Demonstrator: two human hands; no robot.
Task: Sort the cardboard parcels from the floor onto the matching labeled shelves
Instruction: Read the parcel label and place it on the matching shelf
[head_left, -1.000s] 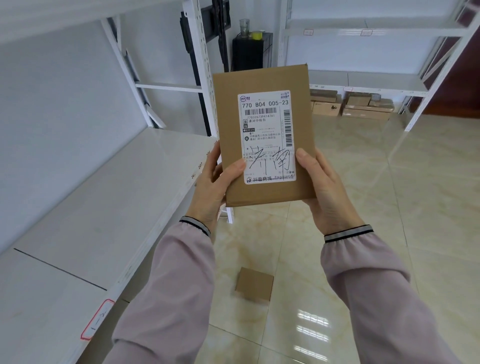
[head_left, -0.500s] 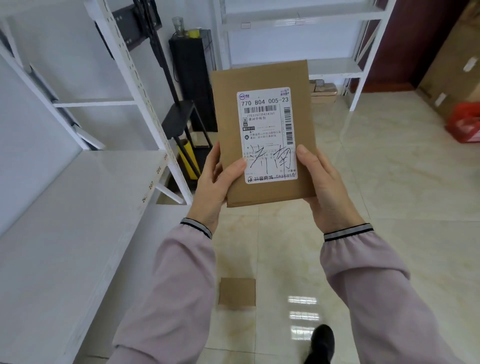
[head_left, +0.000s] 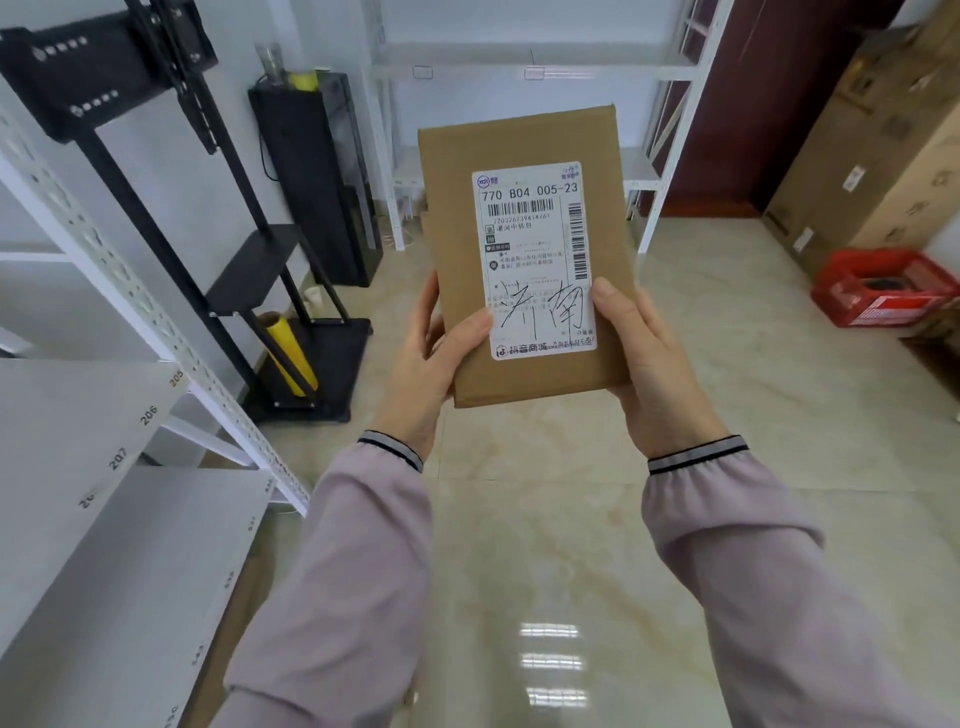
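Observation:
A flat brown cardboard parcel (head_left: 452, 223) is held upright in front of me, its white shipping label (head_left: 532, 228) facing me with handwritten characters on it. My left hand (head_left: 423, 364) grips its lower left edge, thumb on the label. My right hand (head_left: 652, 364) grips the lower right edge, thumb on the label too. White numbered shelves (head_left: 78, 431) run along my left side. A second white shelf rack (head_left: 524, 73) stands against the far wall, partly hidden behind the parcel.
A black stand (head_left: 291, 291) with a yellow film roll (head_left: 291, 358) stands at the left. Behind it is a black cabinet (head_left: 317, 176). A red crate (head_left: 883, 286) and large cardboard boxes (head_left: 883, 145) stand at the right. Glossy tile floor (head_left: 571, 519) lies ahead.
The view has swung to the right: the left shelves slid out of frame, the red crate and big boxes came in. The small parcel on the floor is out of sight. Both hands keep their grip.

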